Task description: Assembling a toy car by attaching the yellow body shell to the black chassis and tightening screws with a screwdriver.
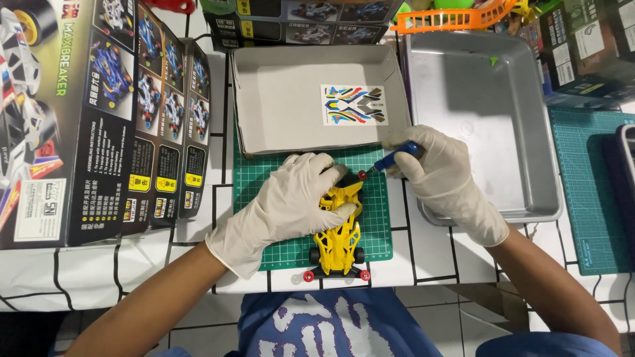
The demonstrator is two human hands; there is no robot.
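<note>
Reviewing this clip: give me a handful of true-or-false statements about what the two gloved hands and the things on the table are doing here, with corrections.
1. The left hand rests on the yellow toy car. True.
2. The right hand holds a pair of scissors. False: it holds a blue-handled screwdriver, its tip at the car's front.
3. The car sits on a green cutting mat. True.
4. The sticker sheet lies in the metal tray. False: it lies in the open grey cardboard box beside the tray.
5. Both hands are bare. False: both wear white gloves.
</note>
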